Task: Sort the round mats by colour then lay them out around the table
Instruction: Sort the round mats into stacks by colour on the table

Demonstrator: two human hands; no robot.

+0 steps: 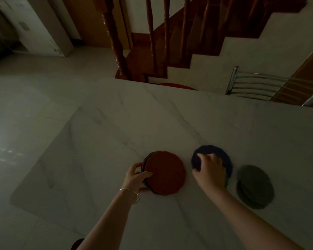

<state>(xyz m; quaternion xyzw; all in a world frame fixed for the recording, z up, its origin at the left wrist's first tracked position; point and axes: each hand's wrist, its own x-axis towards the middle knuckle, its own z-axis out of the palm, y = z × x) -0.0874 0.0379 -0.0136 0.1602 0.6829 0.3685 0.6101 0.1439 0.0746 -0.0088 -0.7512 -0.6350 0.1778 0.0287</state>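
Observation:
A stack of round mats with a red mat (165, 173) on top lies near the front of the white marble table (152, 120). My left hand (136, 175) grips the stack's left edge, thumb on the red mat. To the right lies a dark blue mat (211, 152), and my right hand (209, 170) rests on it with fingers curled on its surface. Further right, a small pile of green mats (254, 186) lies untouched. The room is dim.
A chrome-backed chair (257, 87) stands at the table's far right edge. A red seat (177, 86) shows behind the far edge. A wooden staircase with balusters (152, 42) rises beyond. Tiled floor (25, 105) lies to the left of the table.

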